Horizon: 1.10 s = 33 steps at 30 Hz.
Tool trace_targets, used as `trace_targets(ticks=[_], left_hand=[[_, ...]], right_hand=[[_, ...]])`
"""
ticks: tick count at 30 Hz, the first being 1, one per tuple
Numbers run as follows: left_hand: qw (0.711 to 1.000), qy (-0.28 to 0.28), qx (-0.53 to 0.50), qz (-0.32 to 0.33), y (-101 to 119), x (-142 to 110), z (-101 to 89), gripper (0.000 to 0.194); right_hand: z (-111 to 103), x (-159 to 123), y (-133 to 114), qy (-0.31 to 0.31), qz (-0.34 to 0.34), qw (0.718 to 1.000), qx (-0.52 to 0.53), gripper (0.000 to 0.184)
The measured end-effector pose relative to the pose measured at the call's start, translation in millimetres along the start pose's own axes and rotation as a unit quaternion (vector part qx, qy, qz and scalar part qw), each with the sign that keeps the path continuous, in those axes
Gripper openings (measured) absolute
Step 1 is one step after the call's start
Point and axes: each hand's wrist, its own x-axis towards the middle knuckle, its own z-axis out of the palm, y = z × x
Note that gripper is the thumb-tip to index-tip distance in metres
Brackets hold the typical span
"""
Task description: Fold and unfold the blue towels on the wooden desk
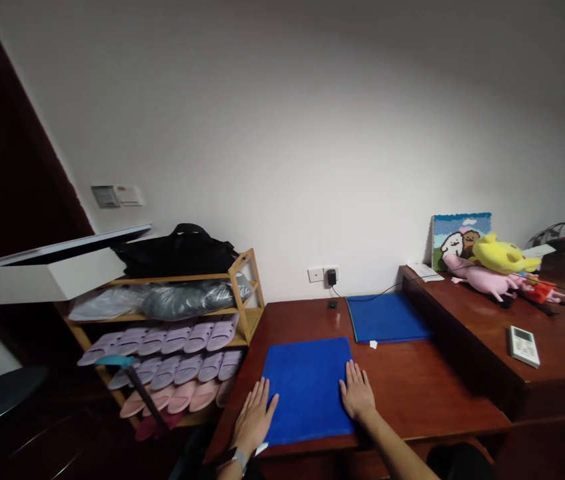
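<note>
A flat blue cloth (307, 393) lies spread on the dark red wooden table (412, 393) in front of me. My left hand (255, 415) rests palm down at the cloth's left edge, fingers stretched out. At the right edge, my right hand (357, 392) also lies flat, with its fingertips on the cloth. Neither hand grips anything. A small white tag (261, 448) pokes out by the cloth's near left corner. Farther back on the right is another blue cloth (389, 317), lying flat with a white tag beside its near edge.
Left of the table stands a wooden shoe rack (247, 320) with several slippers (189, 367) and a black bag (179, 252) on top. On the right, a higher surface (492, 327) holds plush toys (487, 277) and a remote control (523, 346). A black plug (331, 277) with a cable sits in the wall socket.
</note>
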Motion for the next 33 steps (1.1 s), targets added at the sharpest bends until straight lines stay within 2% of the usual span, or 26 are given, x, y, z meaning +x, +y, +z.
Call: trace_targets(ticks=[8, 13, 15, 17, 20, 24, 26, 27, 28, 30, 33], left_hand=[[1.0, 0.017, -0.008, 0.006, -2.9, 0.8, 4.7, 0.081], [1.0, 0.008, 0.011, 0.011, -8.6, 3.6, -1.3, 0.079], [1.0, 0.015, 0.021, 0.015, -2.8, 6.1, -7.9, 0.078], [0.999, 0.035, 0.019, 0.028, 18.7, 7.7, -16.1, 0.076], [0.994, 0.049, -0.009, 0.094, 85.1, 5.7, -24.1, 0.072], [0.977, -0.004, -0.058, 0.204, 190.2, -3.4, -17.3, 0.069], [0.974, -0.043, -0.071, 0.209, 219.4, -7.9, -10.5, 0.071], [0.974, -0.057, -0.074, 0.208, 224.5, -9.8, -7.6, 0.073], [0.973, -0.065, -0.074, 0.207, 223.4, -11.4, -5.3, 0.073], [0.974, -0.065, -0.069, 0.207, 204.6, -14.8, -3.2, 0.073], [0.982, -0.048, -0.055, 0.175, 149.5, -22.5, -5.3, 0.073]], right_hand=[[11.6, -41.0, 4.6, 0.014, -0.002, 1.0, 0.023, 0.07], [6.1, -45.7, 8.1, 0.026, -0.012, 0.999, 0.043, 0.07], [4.8, -45.3, 7.7, 0.026, -0.016, 0.998, 0.049, 0.07], [3.9, -45.4, 6.7, 0.02, -0.017, 0.998, 0.049, 0.07], [4.4, -45.6, 6.2, 0.015, -0.019, 0.999, 0.042, 0.07], [14.2, -42.8, 11.2, 0.015, -0.038, 0.999, 0.029, 0.067], [20.4, -40.8, 14.4, 0.017, -0.058, 0.998, 0.023, 0.066], [22.6, -40.0, 15.4, 0.018, -0.064, 0.998, 0.023, 0.065], [23.7, -39.5, 15.7, 0.019, -0.062, 0.998, 0.024, 0.065], [22.7, -39.9, 14.4, 0.025, -0.043, 0.998, 0.033, 0.066], [16.0, -42.9, 10.2, 0.039, -0.016, 0.998, 0.045, 0.068]])
